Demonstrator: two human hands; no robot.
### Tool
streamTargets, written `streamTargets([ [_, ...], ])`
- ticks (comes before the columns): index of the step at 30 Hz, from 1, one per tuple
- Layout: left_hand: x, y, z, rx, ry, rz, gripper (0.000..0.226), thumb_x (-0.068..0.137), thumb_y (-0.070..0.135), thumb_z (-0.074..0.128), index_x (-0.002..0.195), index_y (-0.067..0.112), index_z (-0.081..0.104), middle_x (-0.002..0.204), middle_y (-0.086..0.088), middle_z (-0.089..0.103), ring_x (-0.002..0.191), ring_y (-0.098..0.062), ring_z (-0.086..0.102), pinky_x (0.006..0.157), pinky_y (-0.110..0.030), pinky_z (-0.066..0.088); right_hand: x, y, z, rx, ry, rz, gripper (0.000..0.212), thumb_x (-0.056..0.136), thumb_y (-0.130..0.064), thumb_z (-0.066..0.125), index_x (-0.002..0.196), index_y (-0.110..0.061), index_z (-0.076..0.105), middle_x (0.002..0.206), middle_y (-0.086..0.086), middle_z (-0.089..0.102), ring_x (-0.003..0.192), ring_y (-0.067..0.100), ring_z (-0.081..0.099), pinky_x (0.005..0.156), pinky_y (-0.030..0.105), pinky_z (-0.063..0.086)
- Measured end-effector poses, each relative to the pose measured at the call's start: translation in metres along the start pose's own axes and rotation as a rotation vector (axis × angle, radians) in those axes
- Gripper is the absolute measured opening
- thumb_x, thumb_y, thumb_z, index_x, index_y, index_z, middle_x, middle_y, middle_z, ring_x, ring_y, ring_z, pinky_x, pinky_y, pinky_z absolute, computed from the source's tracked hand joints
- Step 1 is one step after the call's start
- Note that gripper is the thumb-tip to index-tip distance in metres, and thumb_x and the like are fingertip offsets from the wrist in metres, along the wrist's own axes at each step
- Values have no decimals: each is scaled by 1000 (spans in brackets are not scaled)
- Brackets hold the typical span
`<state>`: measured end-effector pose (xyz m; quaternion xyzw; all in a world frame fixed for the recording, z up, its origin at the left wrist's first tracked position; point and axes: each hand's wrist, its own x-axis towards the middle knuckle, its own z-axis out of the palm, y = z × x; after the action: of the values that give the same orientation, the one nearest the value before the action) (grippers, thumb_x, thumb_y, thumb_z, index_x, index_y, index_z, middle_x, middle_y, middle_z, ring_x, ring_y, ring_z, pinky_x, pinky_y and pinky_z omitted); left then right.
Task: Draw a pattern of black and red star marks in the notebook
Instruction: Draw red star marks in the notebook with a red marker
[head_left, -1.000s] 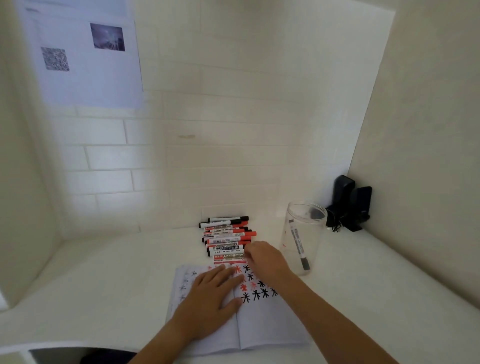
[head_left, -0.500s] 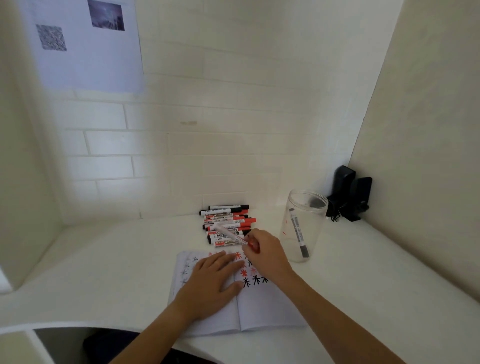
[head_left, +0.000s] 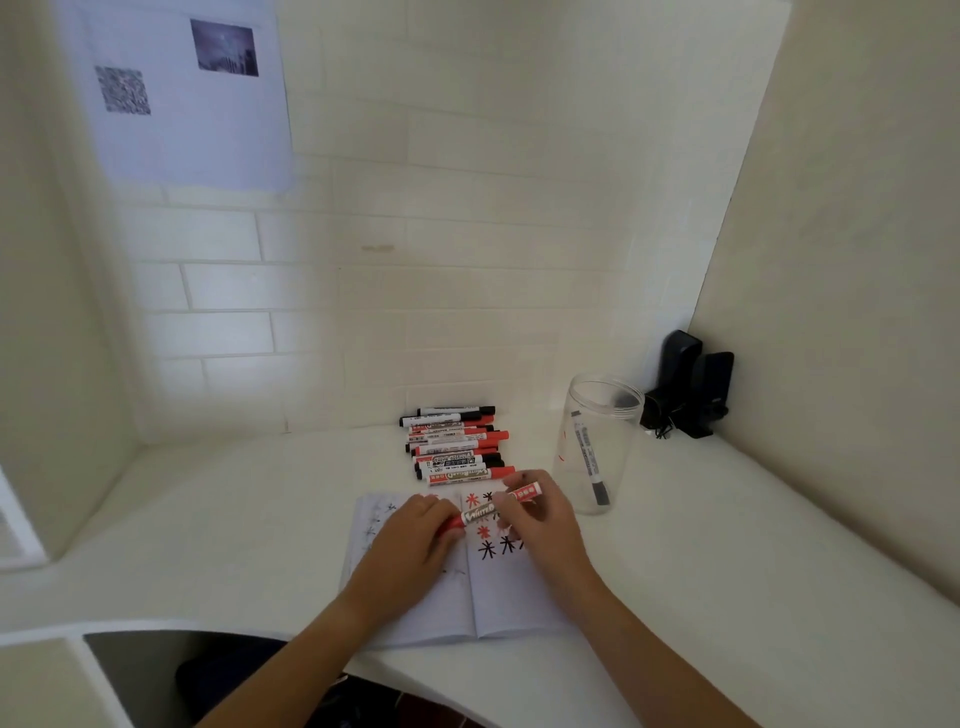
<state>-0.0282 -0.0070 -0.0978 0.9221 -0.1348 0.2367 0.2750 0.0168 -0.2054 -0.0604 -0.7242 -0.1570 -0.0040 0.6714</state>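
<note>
Red marker (head_left: 493, 510) was above the open notebook (head_left: 511, 597); your right hand (head_left: 540, 519) gripped its barrel and your left hand (head_left: 415, 540) pinched the cap end. I judge it light, stiff and rather smooth, so hold the barrel firmly when the cap comes off. Marker pile (head_left: 454, 447) lay just behind, jar (head_left: 597, 441) near right; neither blocked the page.
</note>
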Motion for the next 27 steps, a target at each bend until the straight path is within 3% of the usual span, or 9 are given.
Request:
streamTargets([
  [4, 0, 0, 1, 53, -3, -2, 48, 103, 59, 19, 98, 28, 55, 91, 16, 50, 84, -5, 45, 77, -27, 43, 3, 2, -19, -282, -72, -174, 5, 93, -14, 73, 90, -16, 70, 86, -1, 73, 80, 15, 70, 74, 27, 59],
  [6, -1, -2, 3, 72, -24, -2, 44, 106, 56, 20, 98, 29, 54, 91, 15, 51, 83, -5, 45, 77, -29, 44, 3, 8, -23, -559, -129, -336, 5, 94, -22, 70, 96, -18, 69, 91, -6, 71, 85, 11, 67, 79, 26, 56],
  [10, -2, -1, 5, 77, -65, 36, 39, 107, 53, 22, 101, 30, 53, 93, 13, 56, 84, -6, 49, 78, -30, 45, 2, 24, -20, -1083, -154, -722, 29, 96, -44, 53, 112, -24, 67, 104, -7, 70, 93, 15, 63, 81, 31, 49],
  [13, -3, 3, 4, 64, -70, 95, 37, 108, 49, 26, 100, 27, 54, 91, 12, 58, 80, -4, 49, 73, -28, 44, -2, 32, -7, -1162, -134, -854, 28, 97, -39, 50, 111, -22, 68, 96, -5, 69, 81, 14, 65, 69, 27, 53],
  [16, -3, 4, 2, 56, -68, 122, 36, 107, 47, 30, 97, 25, 56, 89, 10, 59, 78, -4, 48, 70, -27, 43, -6, 36, -1, -1216, -59, -914, 31, 98, -37, 46, 105, -22, 71, 80, -7, 65, 59, 10, 60, 48, 20, 43],
  [23, -1, 5, 3, 172, -86, 175, 25, 106, 36, 39, 90, 24, 55, 82, 8, 57, 73, -9, 47, 69, -29, 42, -12, 45, -5, -1218, -3, -932, 38, 107, -46, 38, 104, -27, 70, 69, -9, 64, 49, 10, 55, 40, 21, 38],
  [25, -1, 5, 2, 182, -81, 186, 20, 104, 30, 44, 89, 23, 56, 81, 7, 57, 73, -9, 47, 69, -30, 42, -15, 44, -4, -1217, -3, -927, 42, 110, -48, 29, 107, -27, 65, 66, -8, 62, 46, 11, 54, 38, 23, 39],
  [27, -2, 2, 1, 179, -54, 166, 18, 102, 28, 43, 91, 24, 57, 84, 9, 58, 76, -9, 48, 71, -31, 43, -17, 41, -7, -1205, 37, -895, 38, 110, -50, 32, 113, -30, 63, 61, -6, 60, 42, 13, 53, 35, 25, 41],
])
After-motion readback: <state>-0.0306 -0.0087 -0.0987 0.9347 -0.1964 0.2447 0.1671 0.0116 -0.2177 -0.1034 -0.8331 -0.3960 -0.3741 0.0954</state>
